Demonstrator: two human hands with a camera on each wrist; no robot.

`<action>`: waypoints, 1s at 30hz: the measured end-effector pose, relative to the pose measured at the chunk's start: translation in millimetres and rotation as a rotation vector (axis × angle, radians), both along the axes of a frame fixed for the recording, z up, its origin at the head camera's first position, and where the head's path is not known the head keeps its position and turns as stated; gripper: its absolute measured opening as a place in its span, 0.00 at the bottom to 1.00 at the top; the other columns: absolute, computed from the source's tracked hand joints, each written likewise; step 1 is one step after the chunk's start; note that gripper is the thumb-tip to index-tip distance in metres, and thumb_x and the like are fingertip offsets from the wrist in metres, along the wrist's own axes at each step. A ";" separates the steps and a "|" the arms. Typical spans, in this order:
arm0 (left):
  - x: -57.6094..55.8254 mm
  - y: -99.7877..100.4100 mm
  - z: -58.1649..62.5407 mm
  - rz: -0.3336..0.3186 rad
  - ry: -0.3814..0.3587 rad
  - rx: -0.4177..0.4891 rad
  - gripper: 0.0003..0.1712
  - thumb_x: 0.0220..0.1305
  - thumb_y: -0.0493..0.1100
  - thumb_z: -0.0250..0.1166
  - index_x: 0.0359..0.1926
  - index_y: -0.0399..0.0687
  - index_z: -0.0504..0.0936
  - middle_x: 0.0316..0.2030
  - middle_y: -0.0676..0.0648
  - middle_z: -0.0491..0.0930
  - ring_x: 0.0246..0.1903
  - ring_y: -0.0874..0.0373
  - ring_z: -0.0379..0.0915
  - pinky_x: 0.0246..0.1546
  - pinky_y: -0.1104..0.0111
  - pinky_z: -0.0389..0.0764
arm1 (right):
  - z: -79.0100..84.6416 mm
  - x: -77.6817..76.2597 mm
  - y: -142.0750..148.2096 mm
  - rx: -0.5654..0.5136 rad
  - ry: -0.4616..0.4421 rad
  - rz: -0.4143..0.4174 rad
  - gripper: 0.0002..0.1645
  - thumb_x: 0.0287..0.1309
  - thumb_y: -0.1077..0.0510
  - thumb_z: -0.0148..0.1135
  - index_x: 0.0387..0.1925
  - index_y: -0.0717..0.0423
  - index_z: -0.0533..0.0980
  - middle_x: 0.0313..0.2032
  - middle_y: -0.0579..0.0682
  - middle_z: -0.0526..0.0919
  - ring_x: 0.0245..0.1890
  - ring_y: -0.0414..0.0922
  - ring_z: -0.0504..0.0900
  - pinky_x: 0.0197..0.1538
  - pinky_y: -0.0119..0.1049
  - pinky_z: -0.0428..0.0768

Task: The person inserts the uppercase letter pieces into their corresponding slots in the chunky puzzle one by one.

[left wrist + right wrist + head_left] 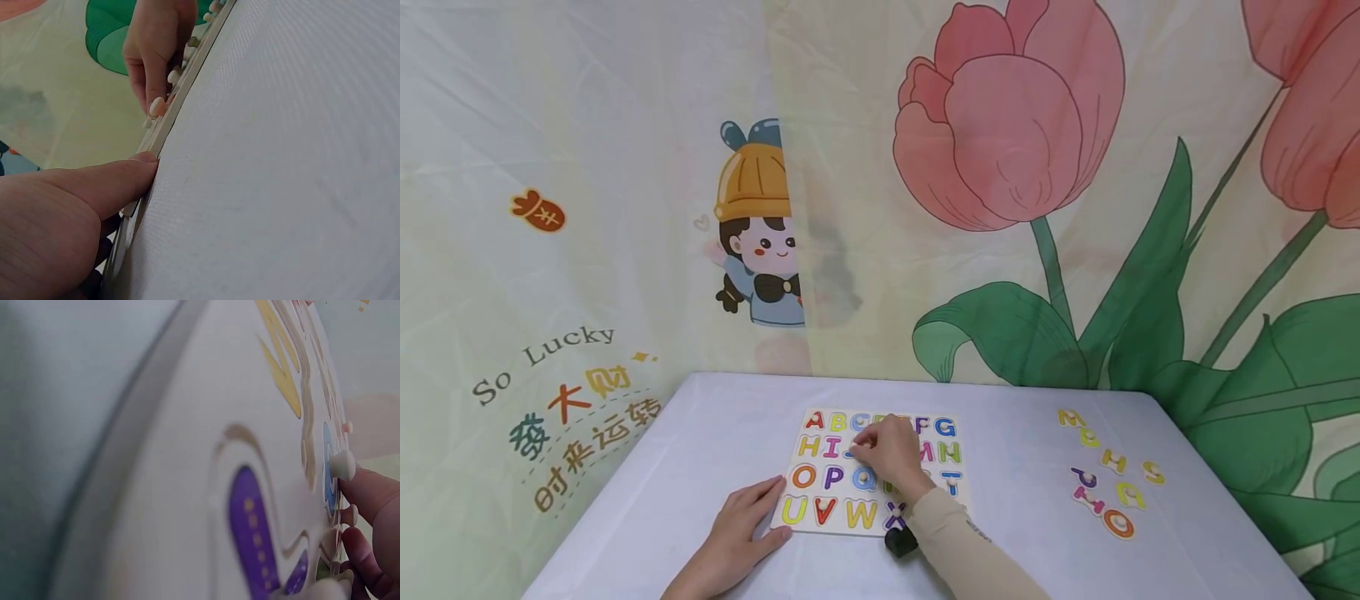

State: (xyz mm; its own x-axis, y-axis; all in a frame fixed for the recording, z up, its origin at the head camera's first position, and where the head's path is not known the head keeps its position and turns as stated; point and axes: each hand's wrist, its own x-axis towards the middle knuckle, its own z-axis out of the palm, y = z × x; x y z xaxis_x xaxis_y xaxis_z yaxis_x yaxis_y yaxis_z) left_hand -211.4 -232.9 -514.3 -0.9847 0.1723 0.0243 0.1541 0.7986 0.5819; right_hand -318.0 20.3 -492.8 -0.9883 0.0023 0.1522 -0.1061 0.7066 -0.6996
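Note:
A white alphabet puzzle board (842, 532) lies on the table, with coloured letter pieces bearing small knobs. My right hand (891, 454) reaches over its middle, fingertips pinching a mostly hidden blue letter J piece (848, 454) beside the pink I (831, 447). In the right wrist view, the right hand's fingers (375, 500) show behind a knob (342, 465) near the blue Q. My left hand (737, 533) rests at the board's near left corner, fingers along the left side. The left thumb (119, 181) presses against the board's edge (181, 103) in the left wrist view.
Several loose letters lie on the right of the table, among them a yellow M (1072, 418), a yellow S (1153, 472), a purple P (1083, 477) and an orange O (1118, 524). A small black object (901, 542) is at the right sleeve. A printed curtain (850, 350) hangs behind the table.

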 end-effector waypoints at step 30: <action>-0.5 0.5 1.6 0.004 -0.014 0.010 0.46 0.67 0.59 0.74 0.79 0.48 0.69 0.78 0.49 0.66 0.77 0.45 0.56 0.74 0.40 0.64 | 23.8 7.6 82.7 0.075 -0.049 0.474 0.19 0.69 0.51 0.70 0.58 0.49 0.84 0.62 0.52 0.81 0.65 0.54 0.75 0.69 0.61 0.74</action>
